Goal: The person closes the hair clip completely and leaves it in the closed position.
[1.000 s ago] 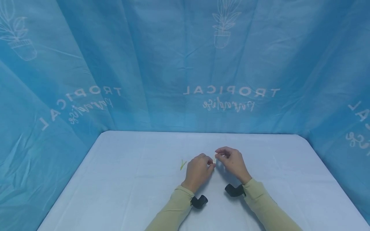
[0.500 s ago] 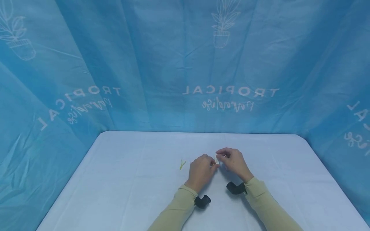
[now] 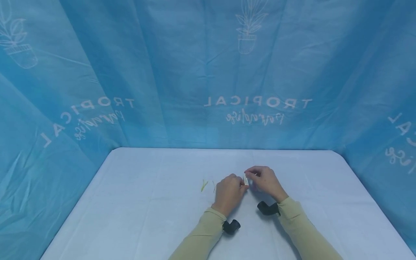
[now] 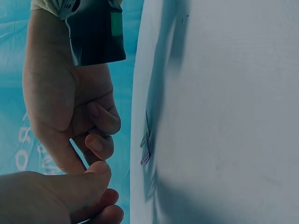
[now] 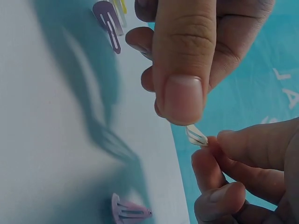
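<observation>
A small pale snap hair clip (image 5: 197, 136) is held up between the two hands. My left hand (image 3: 228, 193) grips its near end, and the left thumb (image 5: 184, 98) covers that end in the right wrist view. At the far end, my right hand (image 3: 264, 182) pinches the clip with thumb and index finger. In the left wrist view the right hand (image 4: 70, 102) hangs above the left hand (image 4: 51, 198), and the clip is hidden there. A yellow hair clip (image 3: 204, 185) lies on the table to the left of the left hand.
A faint second clip (image 3: 213, 186) lies between the yellow clip and the left hand. Purple clips (image 5: 106, 21) and a pink clip (image 5: 131, 212) rest on the white table (image 3: 156, 202). Blue printed curtains (image 3: 182, 79) surround it.
Both hands have shifted slightly right together with the pale clip, more of which shows. The faint clip beside the left hand has come into view.
</observation>
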A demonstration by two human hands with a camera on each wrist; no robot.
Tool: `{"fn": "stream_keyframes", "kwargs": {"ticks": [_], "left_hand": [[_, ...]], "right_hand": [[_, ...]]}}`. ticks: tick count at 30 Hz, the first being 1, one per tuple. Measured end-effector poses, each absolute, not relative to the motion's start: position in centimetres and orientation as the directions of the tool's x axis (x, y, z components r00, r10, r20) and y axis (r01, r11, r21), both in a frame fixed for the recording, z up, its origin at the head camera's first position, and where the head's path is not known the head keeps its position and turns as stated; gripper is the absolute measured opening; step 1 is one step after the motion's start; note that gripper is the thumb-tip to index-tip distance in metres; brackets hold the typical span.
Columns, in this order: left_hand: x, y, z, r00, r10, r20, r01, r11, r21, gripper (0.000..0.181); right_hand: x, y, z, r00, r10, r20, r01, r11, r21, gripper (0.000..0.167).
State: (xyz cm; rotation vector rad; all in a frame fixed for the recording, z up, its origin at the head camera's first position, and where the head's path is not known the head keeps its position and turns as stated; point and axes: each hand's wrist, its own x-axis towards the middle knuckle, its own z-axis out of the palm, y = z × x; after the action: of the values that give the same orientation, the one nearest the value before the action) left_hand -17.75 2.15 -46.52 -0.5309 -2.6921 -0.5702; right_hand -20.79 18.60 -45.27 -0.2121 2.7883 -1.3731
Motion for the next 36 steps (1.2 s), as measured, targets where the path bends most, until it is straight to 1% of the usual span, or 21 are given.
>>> {"fn": "stream_keyframes", "kwargs": {"ticks": [8,15,21,27,36], "left_hand": [[-17.7,2.7,-46.7,-0.895,0.278,0.35,0.387,0.874,0.294,0.02],[-17.8,3.3,-47.1,-0.893,0.275,0.357,0.379,0.888,0.262,0.022],[-17.8,3.7,-47.2,-0.905,0.277,0.322,0.363,0.898,0.249,0.023],[-17.8,3.8,-47.1,-0.916,0.271,0.297,0.346,0.907,0.239,0.024],[-17.7,4.0,-47.2,-0.923,0.258,0.285,0.334,0.906,0.26,0.023]], "right_hand": [[-21.1,19.0,-45.5,-0.992,-0.127,0.026,-0.105,0.673,-0.732,0.023],[-21.2,19.2,-45.7,-0.991,-0.132,0.013,-0.101,0.69,-0.717,0.025],[-21.1,19.1,-45.6,-0.992,-0.128,-0.003,-0.09,0.714,-0.695,0.029],[-21.0,19.1,-45.6,-0.991,-0.136,0.002,-0.101,0.724,-0.682,0.03],[-21.0,19.1,-45.9,-0.99,-0.139,-0.009,-0.097,0.736,-0.67,0.031]]}}
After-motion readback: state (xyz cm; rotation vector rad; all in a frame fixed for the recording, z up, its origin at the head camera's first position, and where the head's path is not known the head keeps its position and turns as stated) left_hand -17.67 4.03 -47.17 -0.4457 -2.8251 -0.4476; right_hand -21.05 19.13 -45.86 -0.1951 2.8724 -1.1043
